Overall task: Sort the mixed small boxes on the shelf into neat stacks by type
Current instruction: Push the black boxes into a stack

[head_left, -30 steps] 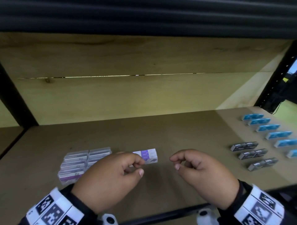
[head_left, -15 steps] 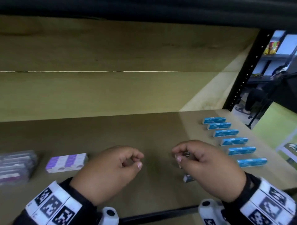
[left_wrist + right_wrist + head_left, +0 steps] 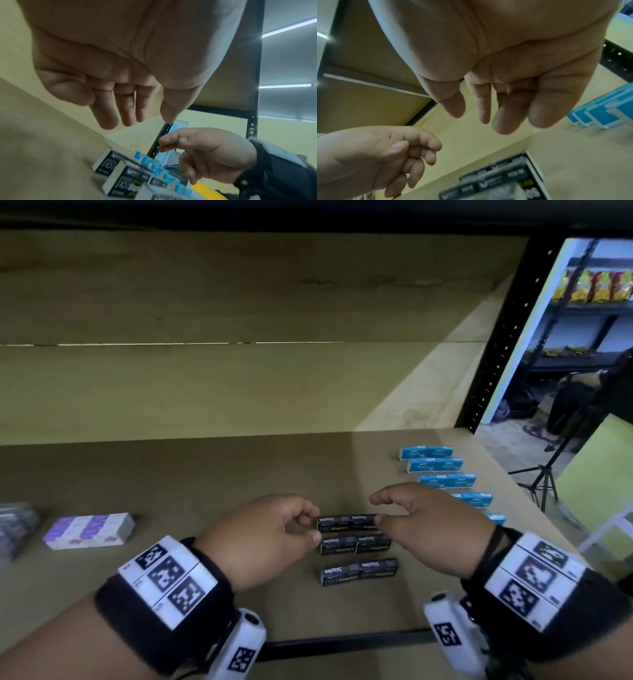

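Head view: both hands hover over a brown wooden shelf (image 3: 205, 474), on either side of a column of three black "Staples" cardboard boxes (image 3: 356, 544) lying parallel, near the front edge. The left hand (image 3: 260, 537) sits at the left end of the rearmost black box (image 3: 346, 522), fingers loosely curled; the left wrist view shows its fingers nearly straight with nothing in its grip. The right hand (image 3: 435, 529) sits at the right end of that box, thumb and fingers spread apart; the right wrist view shows its grip likewise holding nothing. Whether either fingertip touches the box cannot be told. Behind the right hand, a row of blue rectangular cardboard boxes (image 3: 435, 464) runs toward the shelf's rear right. Well apart at left lies a purple-and-white rectangular box (image 3: 90, 529), and, at the frame edge, blurred grey-purple boxes (image 3: 15, 525).
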